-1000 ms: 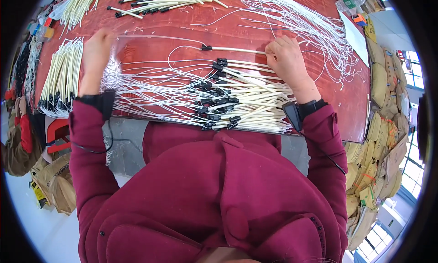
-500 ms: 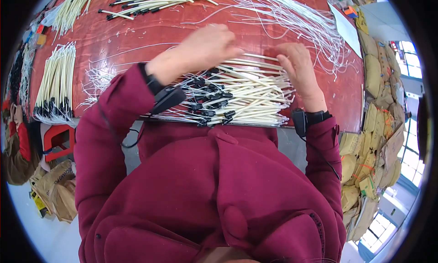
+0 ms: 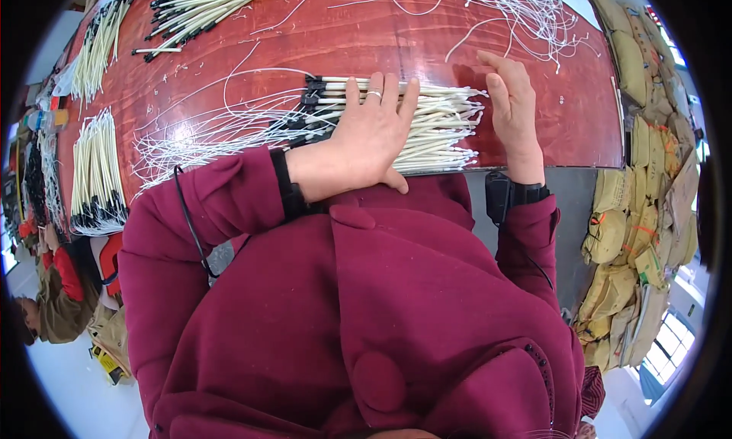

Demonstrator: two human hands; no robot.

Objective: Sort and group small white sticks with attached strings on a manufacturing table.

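Note:
On the red table lies a pile of cream-coloured sleeved wires (image 3: pixel 444 125), roughly side by side, with black connectors (image 3: pixel 313 93) at their left ends and pale tips at the right. Thin white wire tails (image 3: pixel 221 134) trail off leftward from the connectors. My left hand (image 3: pixel 367 138) rests flat across the pile with fingers spread, covering part of the sleeves and connectors; a ring shows on one finger. Just beyond the right tips stands my right hand (image 3: pixel 514 104), fingers apart, holding nothing and not touching the pile.
More sleeved wires lie in a bundle (image 3: pixel 99 168) at the table's left and a heap (image 3: pixel 202 12) at the back. Loose white wires (image 3: pixel 518 20) tangle at the back right. Past the right edge are stacked brown sacks (image 3: pixel 610 233). Another person (image 3: pixel 61 294) is at far left.
My left hand has come down from above the pile's far side to lie flat on it. The pile looks more even. My right hand stays by the right tips, and the view has shifted.

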